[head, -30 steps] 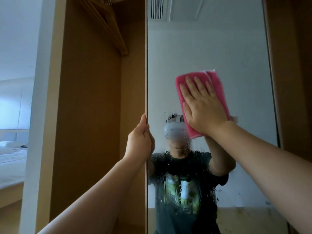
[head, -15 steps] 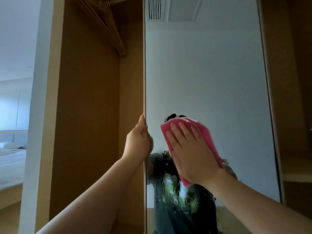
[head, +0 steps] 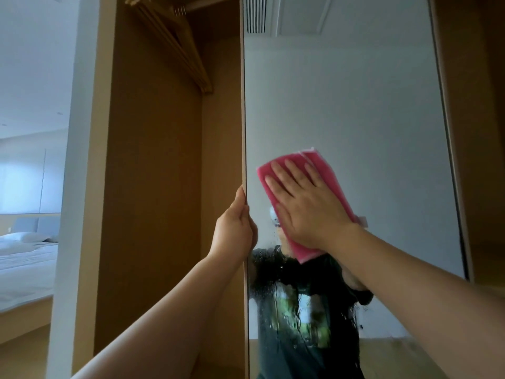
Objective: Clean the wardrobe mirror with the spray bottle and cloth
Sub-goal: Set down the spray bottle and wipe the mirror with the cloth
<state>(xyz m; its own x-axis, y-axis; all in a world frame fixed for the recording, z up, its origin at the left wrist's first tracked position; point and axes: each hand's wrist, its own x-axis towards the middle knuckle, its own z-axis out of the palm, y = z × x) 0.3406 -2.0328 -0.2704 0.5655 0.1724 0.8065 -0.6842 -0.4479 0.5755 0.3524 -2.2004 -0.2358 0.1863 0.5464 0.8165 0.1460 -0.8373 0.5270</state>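
The pink cloth [head: 314, 162] is pressed flat against the wardrobe mirror [head: 355, 119] by the right hand [head: 303, 206], whose fingers are straight and spread, pointing toward eleven o'clock. At nine o'clock of the cloth, the door edge [head: 244, 132] is gripped by the left hand [head: 233, 233], with fingers curled round it. Spray droplets [head: 287, 310] and runs are seen unwiped at six o'clock of the cloth, while the glass from twelve to three o'clock looks clear. The wiping is judged partly done, with the lower glass left to do. No spray bottle is in view.
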